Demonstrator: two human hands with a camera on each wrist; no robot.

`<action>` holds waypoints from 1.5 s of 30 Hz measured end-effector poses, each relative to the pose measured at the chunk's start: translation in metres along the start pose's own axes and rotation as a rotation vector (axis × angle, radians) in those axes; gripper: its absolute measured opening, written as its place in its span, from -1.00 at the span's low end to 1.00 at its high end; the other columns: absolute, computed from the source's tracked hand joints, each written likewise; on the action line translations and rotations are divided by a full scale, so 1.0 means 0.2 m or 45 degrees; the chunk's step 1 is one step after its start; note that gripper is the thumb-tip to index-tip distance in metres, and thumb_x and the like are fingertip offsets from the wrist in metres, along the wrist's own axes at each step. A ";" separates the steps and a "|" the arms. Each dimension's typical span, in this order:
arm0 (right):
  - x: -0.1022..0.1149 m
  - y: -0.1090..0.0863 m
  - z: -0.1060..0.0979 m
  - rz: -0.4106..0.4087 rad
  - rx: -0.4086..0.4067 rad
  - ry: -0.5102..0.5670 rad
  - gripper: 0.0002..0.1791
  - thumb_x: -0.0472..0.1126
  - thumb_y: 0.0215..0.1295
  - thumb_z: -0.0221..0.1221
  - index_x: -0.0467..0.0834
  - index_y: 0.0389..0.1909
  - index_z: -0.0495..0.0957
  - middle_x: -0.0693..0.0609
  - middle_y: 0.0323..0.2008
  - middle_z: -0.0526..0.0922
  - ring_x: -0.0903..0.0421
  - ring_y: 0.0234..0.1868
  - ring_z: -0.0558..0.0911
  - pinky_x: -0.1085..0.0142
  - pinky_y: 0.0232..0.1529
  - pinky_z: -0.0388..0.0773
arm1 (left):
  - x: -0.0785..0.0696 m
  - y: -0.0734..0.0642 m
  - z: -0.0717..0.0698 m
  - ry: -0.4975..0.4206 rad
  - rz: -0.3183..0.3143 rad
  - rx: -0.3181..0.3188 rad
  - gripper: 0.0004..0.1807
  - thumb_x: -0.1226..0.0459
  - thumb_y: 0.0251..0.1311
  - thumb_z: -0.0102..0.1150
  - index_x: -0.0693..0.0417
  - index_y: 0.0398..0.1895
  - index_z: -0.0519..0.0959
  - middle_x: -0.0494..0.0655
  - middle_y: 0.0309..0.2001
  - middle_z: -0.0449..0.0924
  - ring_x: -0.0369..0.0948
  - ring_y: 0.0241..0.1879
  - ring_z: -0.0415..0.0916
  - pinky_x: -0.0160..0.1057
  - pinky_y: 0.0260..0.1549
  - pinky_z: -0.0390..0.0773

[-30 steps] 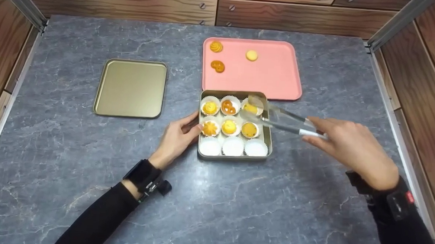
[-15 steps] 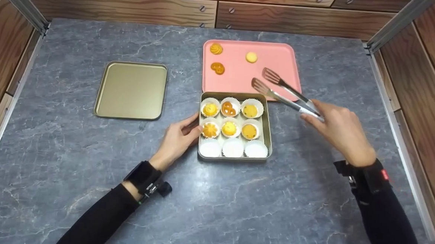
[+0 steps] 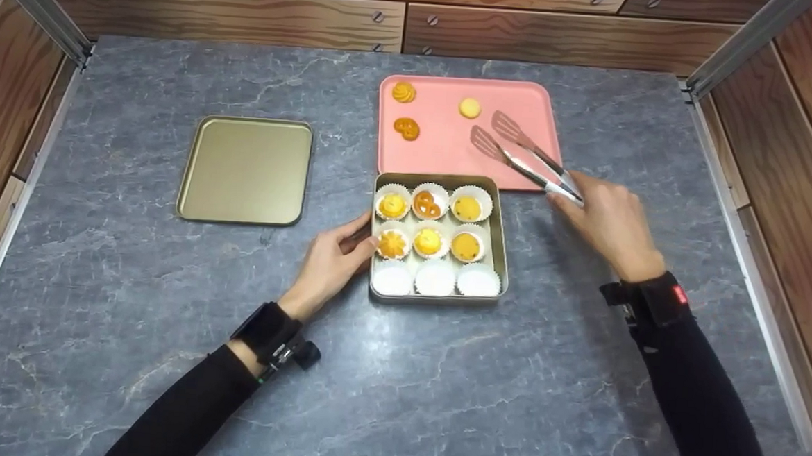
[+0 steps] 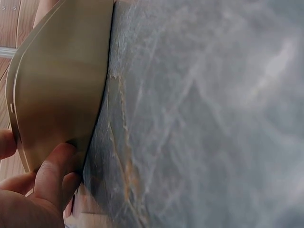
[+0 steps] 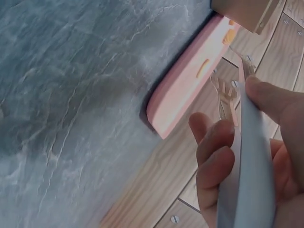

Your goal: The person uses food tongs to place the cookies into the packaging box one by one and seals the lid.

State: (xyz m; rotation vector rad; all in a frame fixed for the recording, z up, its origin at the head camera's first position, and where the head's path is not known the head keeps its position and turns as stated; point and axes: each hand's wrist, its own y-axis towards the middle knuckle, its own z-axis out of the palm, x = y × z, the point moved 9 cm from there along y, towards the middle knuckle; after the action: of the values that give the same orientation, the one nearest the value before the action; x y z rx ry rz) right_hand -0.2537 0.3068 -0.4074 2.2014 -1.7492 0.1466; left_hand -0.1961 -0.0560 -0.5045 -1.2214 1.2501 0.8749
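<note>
My left hand (image 3: pixel 331 259) holds the left side of a square gold tin (image 3: pixel 503 261), its thumb at the rim. The left wrist view shows its fingers (image 4: pixel 50 178) bent against the tin's outer wall. Paper cups fill the tin. The back and middle rows carry cookies, among them a pretzel-shaped cookie (image 3: pixel 427 204) and a star-shaped cookie (image 3: pixel 392 244); the front cups (image 3: pixel 434 278) look bare. My right hand (image 3: pixel 615 221) grips serving tongs (image 3: pixel 531 168) by their white handles. Their slotted tips stand apart over the pink tray (image 3: pixel 444 157), with nothing between them, below a round pale cookie (image 3: pixel 469 107).
On the pink tray's left side lie a swirled cookie (image 3: pixel 403 92) and a pretzel-shaped cookie (image 3: pixel 406 128). A gold lid (image 3: pixel 246 171) lies on the grey marbled table (image 3: pixel 369 407) to the left. Wood-patterned panels (image 3: pixel 222 13) border the table at back and sides.
The tongs have left a yellow cookie in the tin's back right cup and moved back over the pink tray with my right hand. My left hand stays at the tin.
</note>
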 end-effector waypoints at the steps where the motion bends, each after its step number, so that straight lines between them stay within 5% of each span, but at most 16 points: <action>1: 0.00 0.02 0.01 0.008 0.003 -0.002 -0.56 0.02 0.46 0.28 -0.27 0.08 0.63 -0.19 -0.48 0.62 -0.26 -0.48 0.61 -0.22 -0.49 0.56 | 0.00 0.00 0.00 -0.007 -0.003 0.000 -0.36 0.29 0.41 0.25 0.10 0.51 0.33 0.20 0.48 0.32 -0.06 0.27 0.56 -0.37 0.11 0.64; 10: 0.01 0.11 0.10 0.095 0.056 0.002 -0.64 0.04 0.47 0.25 -0.23 -0.27 0.55 -0.12 -0.56 0.52 -0.18 -0.54 0.54 -0.09 -0.58 0.50 | 0.00 -0.01 0.00 -0.044 -0.026 0.007 -0.36 0.31 0.41 0.24 0.09 0.52 0.31 0.16 0.48 0.33 -0.06 0.27 0.56 -0.35 0.09 0.66; 29: 0.05 0.22 0.17 0.228 0.115 -0.137 -0.51 0.13 0.48 0.20 -0.28 -0.27 0.51 -0.30 -0.50 0.59 -0.36 -0.47 0.62 -0.18 -0.55 0.56 | 0.00 0.00 0.00 0.003 0.015 0.017 -0.35 0.29 0.42 0.24 0.10 0.53 0.30 0.16 0.50 0.30 -0.06 0.31 0.53 -0.37 0.14 0.62; 45: 0.06 0.30 0.24 0.182 0.109 -0.126 -0.53 0.09 0.46 0.24 -0.29 -0.25 0.51 -0.29 -0.47 0.62 -0.38 -0.43 0.66 -0.21 -0.48 0.60 | -0.03 0.00 0.00 0.082 0.068 -0.001 -0.38 0.26 0.42 0.25 0.10 0.50 0.35 0.22 0.46 0.34 -0.06 0.27 0.56 -0.36 0.11 0.65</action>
State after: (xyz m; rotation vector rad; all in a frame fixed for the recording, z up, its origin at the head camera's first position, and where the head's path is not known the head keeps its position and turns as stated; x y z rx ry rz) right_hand -0.3142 0.2688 -0.4374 2.1760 -1.9897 0.1507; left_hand -0.1962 -0.0563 -0.4993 -1.2304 1.3396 0.8810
